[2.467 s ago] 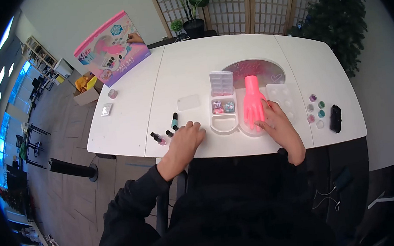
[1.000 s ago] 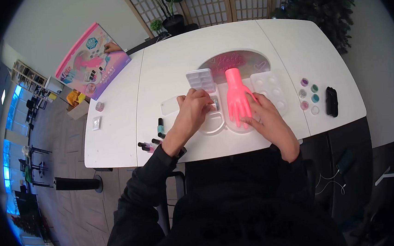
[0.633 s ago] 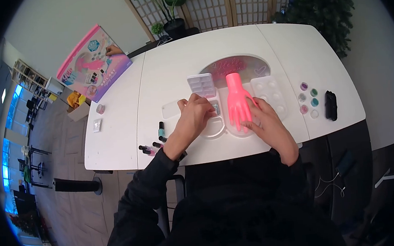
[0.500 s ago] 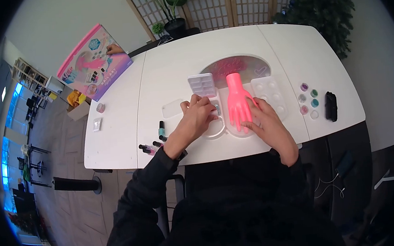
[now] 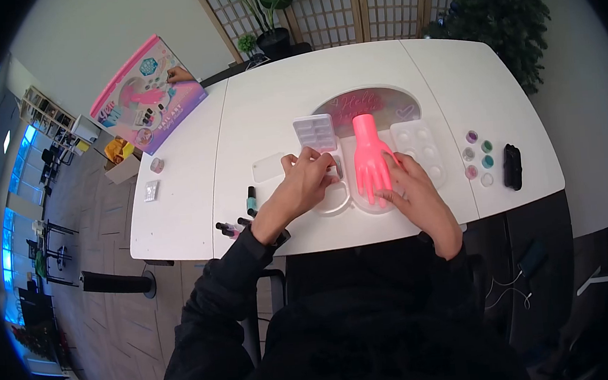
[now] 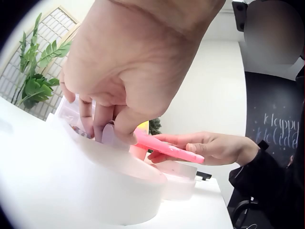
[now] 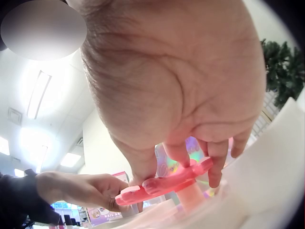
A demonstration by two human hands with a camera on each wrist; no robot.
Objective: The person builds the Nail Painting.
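Observation:
The pink model hand (image 5: 370, 163) stands on a white base, fingers toward the person. My right hand (image 5: 421, 198) holds it from the right; in the right wrist view, my thumb and fingers are around the pink fingers (image 7: 167, 182). My left hand (image 5: 300, 183) is over the small compartments of the white tray (image 5: 334, 209), fingers bent down. In the left wrist view, that hand (image 6: 128, 71) pinches a small pale lavender piece (image 6: 108, 135) between thumb and finger. Its fingers partly hide the compartments. The tray's compartmented lid (image 5: 315, 132) stands raised behind.
Polish bottles (image 5: 251, 198) are left of my left wrist, near a clear rectangular lid (image 5: 268, 168). Behind the model hand is an oval mirror (image 5: 390, 104); a palette (image 5: 418, 149) lies right. Small pots (image 5: 487, 162) and a black case (image 5: 512, 167) are farther right.
My left hand has moved from beside the polish bottles to the tray's compartments, its fingers shifting there. My right hand still holds the model hand. The head view has shifted slightly.

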